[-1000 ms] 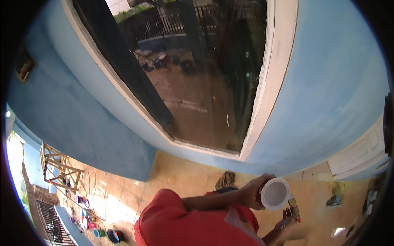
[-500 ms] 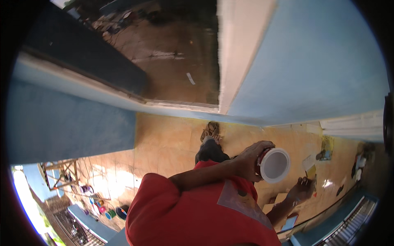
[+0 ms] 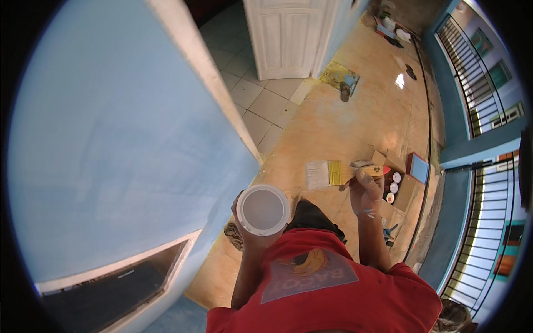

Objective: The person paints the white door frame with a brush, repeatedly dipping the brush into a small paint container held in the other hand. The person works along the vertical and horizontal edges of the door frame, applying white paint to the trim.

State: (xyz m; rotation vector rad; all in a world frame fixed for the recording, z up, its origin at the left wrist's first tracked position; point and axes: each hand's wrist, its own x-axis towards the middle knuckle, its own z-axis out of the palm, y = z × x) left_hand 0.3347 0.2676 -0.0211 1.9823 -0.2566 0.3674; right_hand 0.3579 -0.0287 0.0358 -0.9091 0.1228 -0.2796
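Note:
My left hand is closed around a round tub with a white rim, held in front of my body. Its mouth faces up and the inside looks pale; what it contains I cannot make out clearly. In my right hand is a wide flat paintbrush, gripped by its wooden handle with a red tip. The pale bristles point left, toward the tub but apart from it, beyond a yellow ferrule. Paint smears mark my right wrist.
A light blue wall with a low window stands at left. Ahead, a white door adjoins a tiled doorway. A cardboard box with several cans sits on the floor, near a railing at right. A sandal lies farther off.
My body and view have turned to the right, away from the dark glass pane. The brush has come up into plain sight, and the tub now sits left of it.

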